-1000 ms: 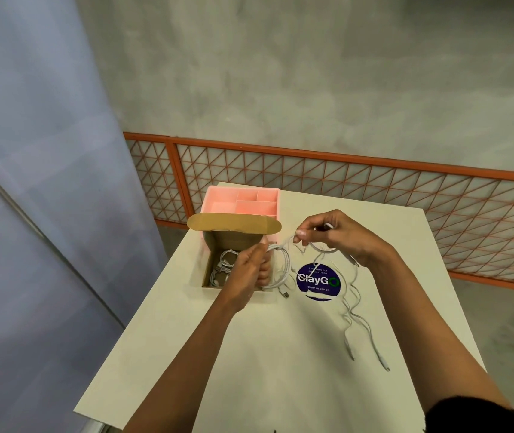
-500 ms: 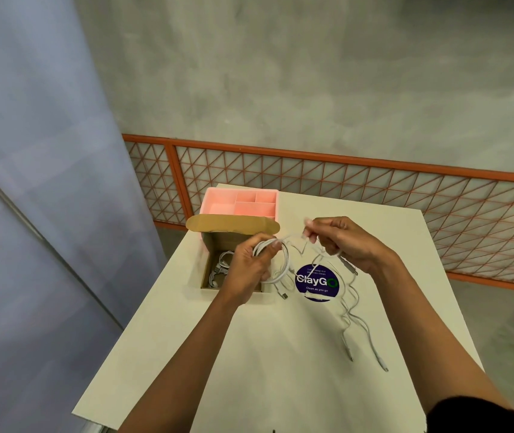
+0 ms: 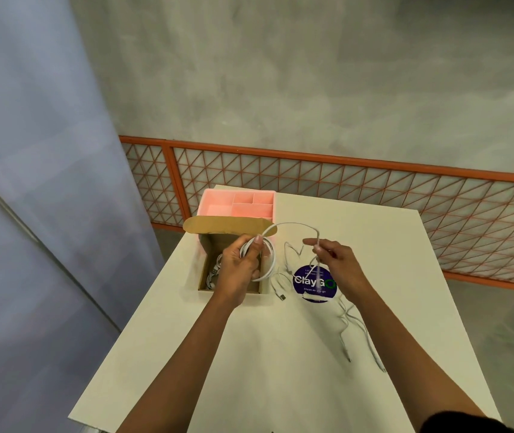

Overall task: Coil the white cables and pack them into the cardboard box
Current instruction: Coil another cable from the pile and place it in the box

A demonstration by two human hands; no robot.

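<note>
Head view: I see the left hand (image 3: 237,273) gripping the white cable coil (image 3: 270,264); the right hand (image 3: 340,267) pinches its slack (image 3: 296,224), just right.

On my remote feed I count two hands, a left hand (image 3: 237,270) and a right hand (image 3: 337,264), and one white cable (image 3: 293,224) strung between them. One cardboard box (image 3: 218,226) holds coiled cables (image 3: 213,273), too bunched for me to number. There is one pink tray (image 3: 237,191) showing four compartments, one round sticker (image 3: 308,281) and one table (image 3: 280,370). Three loose cable tips lie on the table: one plug end (image 3: 282,296) by the box and two further right
</note>
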